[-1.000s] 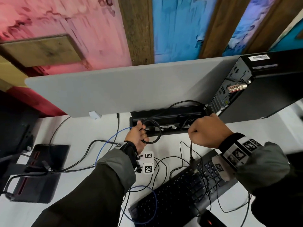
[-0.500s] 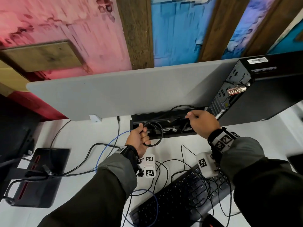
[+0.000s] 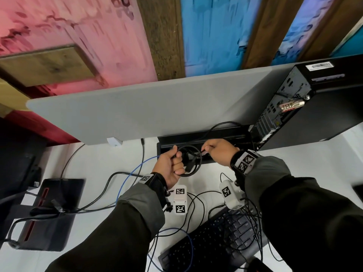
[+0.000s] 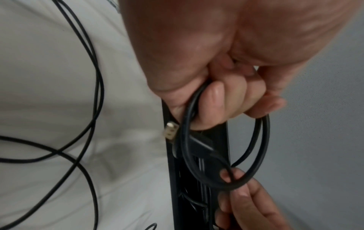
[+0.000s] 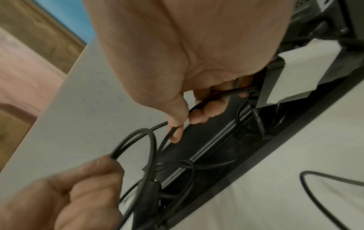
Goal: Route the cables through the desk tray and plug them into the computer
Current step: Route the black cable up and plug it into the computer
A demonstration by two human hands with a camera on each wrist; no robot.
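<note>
A black cable (image 3: 197, 167) is coiled in a loop that my left hand (image 3: 170, 163) grips in a fist above the left part of the black desk tray (image 3: 198, 136). In the left wrist view the loop (image 4: 264, 147) hangs below my left hand (image 4: 216, 101), with a pale connector (image 4: 171, 131) beside it. My right hand (image 3: 218, 152) pinches a strand of the same cable over the tray, close to the loop. The right wrist view shows thumb and fingers of my right hand (image 5: 187, 99) closed on the cable (image 5: 138, 137). The black computer (image 3: 314, 107) stands right of the tray, its rear ports facing it.
A grey divider panel (image 3: 147, 110) rises right behind the tray. A black keyboard (image 3: 216, 240) lies near me under several thin loose cables. A blue cable (image 3: 141, 163) runs across the white desk (image 3: 98, 160), and a black monitor base (image 3: 49, 213) sits at the left.
My right hand left the cable above the keyboard, reached the tray's right end, then moved left to pinch the cable by the loop. My left hand kept holding the loop.
</note>
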